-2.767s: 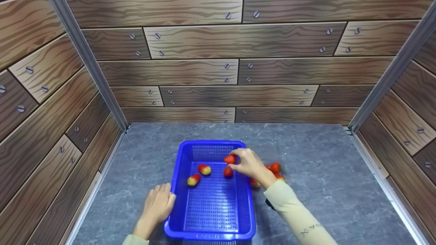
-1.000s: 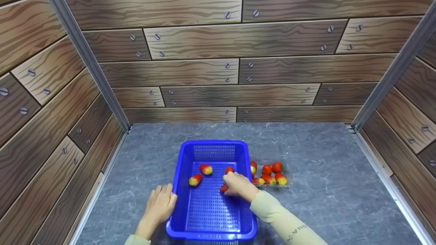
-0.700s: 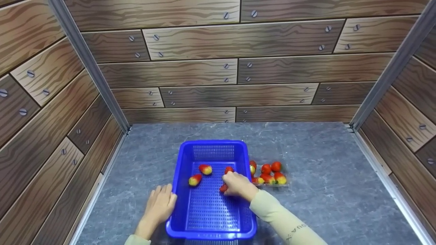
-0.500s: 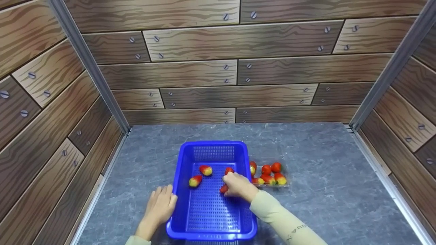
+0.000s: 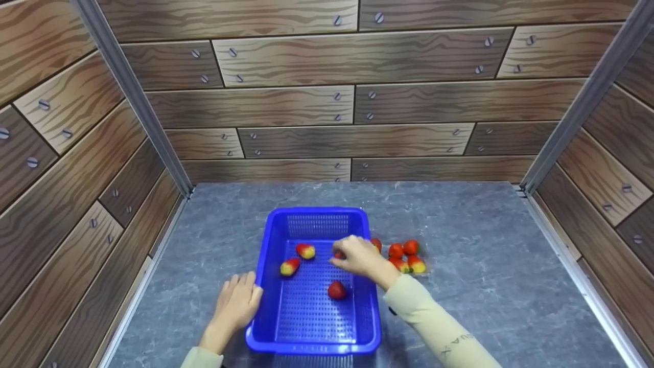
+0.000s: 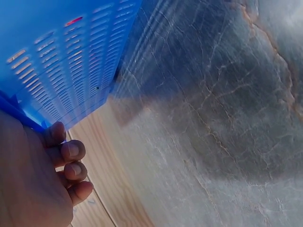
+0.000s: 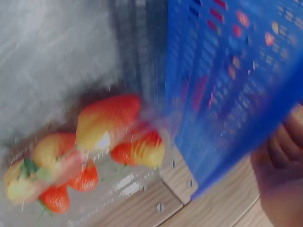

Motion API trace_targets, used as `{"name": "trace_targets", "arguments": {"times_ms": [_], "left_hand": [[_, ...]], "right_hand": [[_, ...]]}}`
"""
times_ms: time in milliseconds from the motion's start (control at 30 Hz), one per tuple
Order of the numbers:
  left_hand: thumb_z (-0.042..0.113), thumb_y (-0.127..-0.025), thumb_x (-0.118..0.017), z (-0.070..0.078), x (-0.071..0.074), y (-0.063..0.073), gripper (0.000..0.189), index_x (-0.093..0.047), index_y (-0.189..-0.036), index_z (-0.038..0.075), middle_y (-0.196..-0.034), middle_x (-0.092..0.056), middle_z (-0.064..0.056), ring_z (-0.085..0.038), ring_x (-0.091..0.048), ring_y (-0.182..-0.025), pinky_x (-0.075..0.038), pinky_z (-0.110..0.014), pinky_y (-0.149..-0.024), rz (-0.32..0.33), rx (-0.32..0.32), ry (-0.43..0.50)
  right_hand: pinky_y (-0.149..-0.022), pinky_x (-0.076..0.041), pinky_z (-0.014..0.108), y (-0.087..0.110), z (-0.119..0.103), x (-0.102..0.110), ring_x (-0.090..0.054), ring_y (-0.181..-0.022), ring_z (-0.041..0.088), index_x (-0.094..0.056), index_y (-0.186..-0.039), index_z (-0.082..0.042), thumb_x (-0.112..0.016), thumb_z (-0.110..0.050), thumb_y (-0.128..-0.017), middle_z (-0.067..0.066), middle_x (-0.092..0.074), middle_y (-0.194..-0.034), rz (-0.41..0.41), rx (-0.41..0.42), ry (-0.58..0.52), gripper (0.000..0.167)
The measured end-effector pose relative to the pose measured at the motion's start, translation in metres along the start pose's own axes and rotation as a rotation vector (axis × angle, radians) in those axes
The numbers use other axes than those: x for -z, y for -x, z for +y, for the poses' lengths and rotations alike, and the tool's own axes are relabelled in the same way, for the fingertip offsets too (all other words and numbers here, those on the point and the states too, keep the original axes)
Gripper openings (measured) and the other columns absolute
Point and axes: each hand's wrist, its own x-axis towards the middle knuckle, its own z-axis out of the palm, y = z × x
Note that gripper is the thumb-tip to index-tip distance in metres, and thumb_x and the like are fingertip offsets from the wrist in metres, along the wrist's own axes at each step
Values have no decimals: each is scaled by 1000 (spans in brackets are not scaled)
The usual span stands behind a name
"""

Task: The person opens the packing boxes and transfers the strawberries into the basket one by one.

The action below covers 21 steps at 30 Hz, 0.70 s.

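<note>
A blue perforated plastic basket (image 5: 313, 348) stands on the table. Along its left rim my left hand (image 5: 235, 301) grips the edge; its curled fingertips (image 6: 73, 150) show against the outer wall in the left wrist view. My right hand (image 5: 360, 257) hovers over the right side of the basket with bent fingers and nothing gripped. Partly hidden behind those fingers is a red strawberry (image 5: 337, 254). Nearer the front lies another red strawberry (image 5: 336, 290). Two red-and-yellow strawberries, one upper (image 5: 305, 251) and one lower (image 5: 289, 267), lie towards the basket's left wall.
Right of the basket, a clear plastic tray (image 7: 124, 183) holds several red and red-and-yellow strawberries (image 5: 411, 247). Wood-patterned walls (image 5: 286, 107) enclose the grey marbled table (image 5: 475, 286) at the back and both sides.
My right hand set a red strawberry down in the basket, let go of it and has risen away from it, towards the back. The left hand has stayed on the rim.
</note>
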Motion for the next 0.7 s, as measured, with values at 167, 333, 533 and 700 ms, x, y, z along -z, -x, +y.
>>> {"name": "trace_targets", "arguments": {"times_ms": [167, 333, 533, 700], "left_hand": [[15, -93, -48, 0, -1, 1, 17, -57, -100, 3, -93, -62, -12, -34, -54, -89, -41, -50, -80, -2, 0, 4], [14, -93, -48, 0, -2, 2, 11, -55, -95, 6, -88, -59, -11, -34, -54, -87, -41, -48, -78, 10, -5, 1], [14, -93, -48, 0, -1, 1, 11, -55, -95, 6, -89, -59, -11, -34, -55, -89, -40, -48, -77, 11, -9, -5], [14, -93, -48, 0, -1, 0, 12, -55, -95, 6, -89, -59, -11, -34, -54, -88, -40, -49, -78, 5, -5, -6]], "right_hand": [[-56, -50, 35, 2, 23, 18, -63, -63, 18, -68, -77, -13, -73, -18, -82, 0, -67, -73, 272, 98, 45, 8], [-61, -49, 34, 14, 56, 28, -58, -64, 17, -66, -77, -12, -70, -10, -75, -1, -62, -72, 446, 196, 31, 5], [-59, -41, 36, 31, 89, 29, -51, -67, 21, -63, -77, -9, -72, -6, -65, 1, -56, -76, 423, 373, 172, 16], [-59, -40, 35, 44, 102, 26, -51, -70, 22, -65, -79, -7, -72, -6, -62, 3, -57, -78, 322, 449, 220, 18]]}}
